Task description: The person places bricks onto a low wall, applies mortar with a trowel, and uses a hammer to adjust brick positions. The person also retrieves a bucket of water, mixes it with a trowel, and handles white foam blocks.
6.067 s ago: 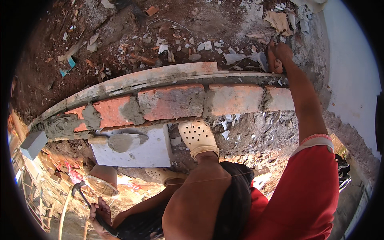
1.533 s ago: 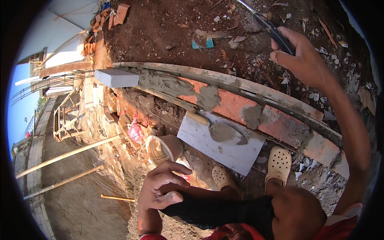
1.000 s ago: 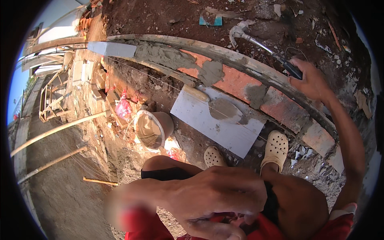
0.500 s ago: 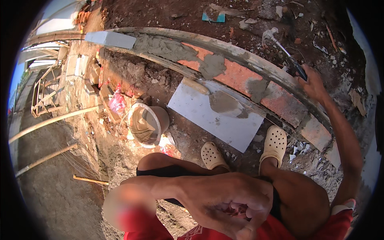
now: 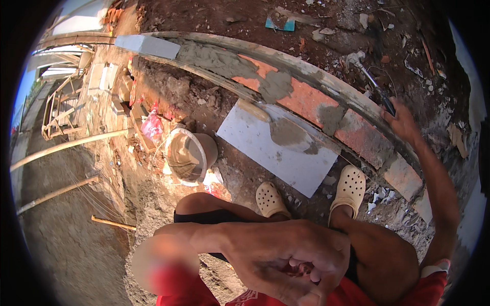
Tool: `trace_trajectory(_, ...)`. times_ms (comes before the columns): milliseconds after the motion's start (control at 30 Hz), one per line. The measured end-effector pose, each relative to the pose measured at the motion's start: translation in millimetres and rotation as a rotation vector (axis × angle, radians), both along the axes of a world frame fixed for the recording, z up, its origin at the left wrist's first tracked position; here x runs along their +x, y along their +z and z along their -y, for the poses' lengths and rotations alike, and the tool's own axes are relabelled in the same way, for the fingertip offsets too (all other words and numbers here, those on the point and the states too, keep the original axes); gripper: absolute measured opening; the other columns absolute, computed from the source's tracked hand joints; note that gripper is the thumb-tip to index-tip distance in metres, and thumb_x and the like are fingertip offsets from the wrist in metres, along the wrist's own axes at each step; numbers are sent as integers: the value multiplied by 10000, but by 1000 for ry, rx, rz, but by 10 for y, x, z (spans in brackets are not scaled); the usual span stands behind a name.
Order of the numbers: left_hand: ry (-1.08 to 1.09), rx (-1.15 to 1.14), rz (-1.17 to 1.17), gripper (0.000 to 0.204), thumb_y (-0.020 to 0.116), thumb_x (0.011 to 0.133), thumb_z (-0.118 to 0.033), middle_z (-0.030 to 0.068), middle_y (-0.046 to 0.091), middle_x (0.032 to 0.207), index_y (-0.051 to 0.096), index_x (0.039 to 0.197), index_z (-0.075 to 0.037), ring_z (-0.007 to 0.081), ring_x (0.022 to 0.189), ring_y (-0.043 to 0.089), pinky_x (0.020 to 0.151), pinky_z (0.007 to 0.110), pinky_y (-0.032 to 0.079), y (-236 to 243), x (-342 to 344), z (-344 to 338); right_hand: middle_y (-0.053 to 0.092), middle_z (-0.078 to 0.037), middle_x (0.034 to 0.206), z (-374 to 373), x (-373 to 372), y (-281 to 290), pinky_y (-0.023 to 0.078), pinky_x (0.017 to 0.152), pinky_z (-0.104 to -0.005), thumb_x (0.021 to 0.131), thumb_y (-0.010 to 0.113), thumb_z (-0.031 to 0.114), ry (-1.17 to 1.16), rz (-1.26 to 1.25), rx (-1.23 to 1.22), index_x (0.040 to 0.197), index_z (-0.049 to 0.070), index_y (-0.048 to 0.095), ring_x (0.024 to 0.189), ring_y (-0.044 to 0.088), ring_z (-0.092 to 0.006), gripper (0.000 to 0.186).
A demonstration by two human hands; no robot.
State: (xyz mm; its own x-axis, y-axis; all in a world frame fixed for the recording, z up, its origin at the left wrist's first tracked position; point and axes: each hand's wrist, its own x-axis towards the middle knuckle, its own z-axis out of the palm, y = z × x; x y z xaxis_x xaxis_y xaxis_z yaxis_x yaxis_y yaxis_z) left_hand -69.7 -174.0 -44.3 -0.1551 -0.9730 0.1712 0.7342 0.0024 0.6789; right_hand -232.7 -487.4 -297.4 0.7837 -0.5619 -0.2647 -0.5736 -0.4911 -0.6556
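Observation:
My right hand (image 5: 403,122) grips a claw hammer (image 5: 374,84) by its black handle, over the dirt just beyond the brick course. Its metal head points away to the far left. Close to my lap, my left hand (image 5: 291,255) is curled closed around something reddish that I cannot make out. A curved row of red bricks (image 5: 309,102), partly smeared with grey mortar (image 5: 217,61), runs between wooden strips. On a white board (image 5: 275,160) in front of my feet lies a wooden-handled trowel (image 5: 253,109) beside a patch of mortar.
A bucket (image 5: 204,153) with mortar inside stands left of the board. A pale grey block (image 5: 150,46) sits at the far left end of the row. Wooden poles (image 5: 71,148) and a pink plastic bag (image 5: 152,126) lie to the left. Rubble is scattered on the dirt.
My right hand and the hammer have come slightly nearer to me, and the hammer head has moved a little right. My left hand stays curled in place. The view has shifted slightly.

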Motion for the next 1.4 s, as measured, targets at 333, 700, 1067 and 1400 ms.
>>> trace_trajectory(333, 143, -145, 43, 407, 636, 1001, -387, 81, 602, 809, 632, 841, -13, 157, 626, 528, 523, 285, 395, 20, 23, -18, 635, -163, 988, -4, 2, -23, 465, 875, -379, 926, 663, 205, -8, 6, -11, 1108, -31, 569, 933, 619, -277, 312)
trace_trajectory(700, -67, -117, 118, 426, 658, 977, -438, 73, 633, 897, 664, 917, -16, 133, 680, 538, 544, 270, 411, -12, 172, -170, 654, -166, 997, -44, 34, 33, 474, 883, -405, 924, 672, 235, -33, -55, -14, 1132, -22, 586, 934, 640, -301, 341)
trace_trajectory(1067, -230, -47, 194, 453, 647, 987, -429, 96, 622, 930, 659, 969, 24, 135, 677, 539, 541, 253, 408, 73, 288, -151, 651, -185, 1039, -34, 2, 1, 467, 897, -420, 919, 672, 276, 1, -109, -47, 1147, -13, 576, 988, 635, -324, 381)
trace_trajectory(1400, -99, -123, 92, 544, 624, 982, -489, 116, 610, 1015, 641, 1073, 47, 125, 669, 570, 526, 229, 451, -23, 112, -186, 650, -218, 1111, 45, -40, -20, 459, 930, -433, 925, 661, 291, 40, -216, -4, 1169, -45, 570, 1045, 629, -356, 426)
